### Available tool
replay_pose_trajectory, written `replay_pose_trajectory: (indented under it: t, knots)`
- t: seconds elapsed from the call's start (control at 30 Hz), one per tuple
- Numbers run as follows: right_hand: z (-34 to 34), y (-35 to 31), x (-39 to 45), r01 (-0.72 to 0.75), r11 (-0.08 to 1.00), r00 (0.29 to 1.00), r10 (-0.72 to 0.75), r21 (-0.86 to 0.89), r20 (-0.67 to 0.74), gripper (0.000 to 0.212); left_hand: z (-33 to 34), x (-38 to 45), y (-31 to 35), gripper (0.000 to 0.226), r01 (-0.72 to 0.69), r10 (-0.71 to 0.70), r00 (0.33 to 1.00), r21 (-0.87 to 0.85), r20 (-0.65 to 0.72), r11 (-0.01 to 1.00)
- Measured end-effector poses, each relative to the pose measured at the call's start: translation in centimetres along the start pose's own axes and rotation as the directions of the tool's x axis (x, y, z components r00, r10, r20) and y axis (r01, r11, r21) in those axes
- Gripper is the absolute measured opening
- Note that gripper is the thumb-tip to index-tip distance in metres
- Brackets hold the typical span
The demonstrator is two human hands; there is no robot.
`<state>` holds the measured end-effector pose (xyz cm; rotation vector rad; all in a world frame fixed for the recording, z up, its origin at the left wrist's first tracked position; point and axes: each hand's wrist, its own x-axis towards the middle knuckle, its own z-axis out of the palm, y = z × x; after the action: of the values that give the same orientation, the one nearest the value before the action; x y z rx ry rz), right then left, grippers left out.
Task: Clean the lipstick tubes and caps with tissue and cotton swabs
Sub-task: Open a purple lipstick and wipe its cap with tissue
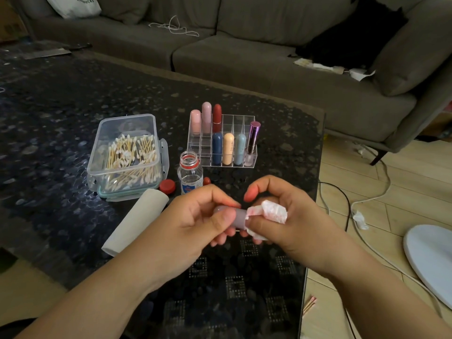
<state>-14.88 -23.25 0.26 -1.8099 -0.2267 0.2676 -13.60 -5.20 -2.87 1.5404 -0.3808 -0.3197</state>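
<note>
My left hand (195, 223) grips a mauve lipstick tube (238, 216) held level above the dark table. My right hand (291, 216) pinches a crumpled white tissue (271, 212) stained pink, pressed against the tube's right end. A clear acrylic organizer (244, 123) farther back holds several lipsticks, among them a red one (217, 117) and a purple metallic one (253, 135). A clear plastic box (122, 155) full of cotton swabs stands at the left with no lid on it.
An open small clear bottle (189, 174) stands before the organizer, its red cap (167, 186) beside it. A roll of tissue (135, 221) lies left of my hands. The table edge (318, 192) runs down the right; cables and a white disc (430, 260) lie on the floor.
</note>
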Motion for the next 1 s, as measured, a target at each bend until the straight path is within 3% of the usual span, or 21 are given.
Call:
replay_pose_trajectory:
  t: [0.17, 0.23, 0.33, 0.4, 0.53, 0.67, 0.73, 0.83, 1.0]
  knots:
    - [0.28, 0.58, 0.26, -0.155, 0.942, 0.988, 0.140, 0.298, 0.071, 0.018, 0.06, -0.41, 0.33, 0.017, -0.057, 0.056, 0.998, 0.008, 0.040, 0.998]
    - [0.14, 0.44, 0.33, -0.114, 0.959, 0.994, 0.109, 0.260, 0.034, 0.019, 0.32, -0.39, 0.50, 0.020, 0.004, -0.005, 1.000, -0.046, -0.004, 0.999]
    - [0.07, 0.13, 0.22, -0.019, 0.998, 0.999, 0.021, 0.052, -0.049, 0.020, 0.53, -0.19, 0.54, 0.045, 0.153, -0.157, 0.987, -0.100, -0.037, 0.983]
    - [0.23, 0.02, 0.15, 0.017, 1.000, 0.999, -0.017, 0.000, -0.049, 0.021, 0.64, -0.10, 0.44, 0.044, 0.136, -0.138, 0.989, -0.044, -0.050, 0.990]
    - [0.15, 0.18, 0.32, -0.025, 0.992, 0.999, 0.031, 0.122, -0.043, 0.019, 0.21, 0.04, 0.20, 0.012, -0.007, 0.006, 0.999, -0.036, -0.038, 0.999]
    - [0.13, 0.47, 0.51, -0.077, 0.966, 0.996, 0.083, 0.248, -0.015, 0.021, 0.13, -0.07, 0.23, 0.021, 0.020, -0.023, 0.999, -0.106, -0.025, 0.994]
    - [0.09, 0.38, 0.55, -0.033, 0.975, 0.998, 0.045, 0.218, -0.052, 0.023, 0.42, -0.11, 0.53, 0.032, 0.115, -0.121, 0.992, -0.152, -0.033, 0.982]
    - [0.06, 0.36, 0.47, 0.013, 0.992, 0.998, -0.006, 0.126, -0.054, 0.023, 0.63, 0.02, 0.58, 0.055, 0.203, -0.206, 0.978, -0.062, -0.045, 0.977]
    - [-0.27, 0.70, 0.54, -0.025, 0.992, 0.998, 0.031, 0.121, -0.048, 0.023, 0.37, 0.00, 0.56, 0.026, 0.033, -0.034, 0.998, -0.017, -0.046, 0.999]
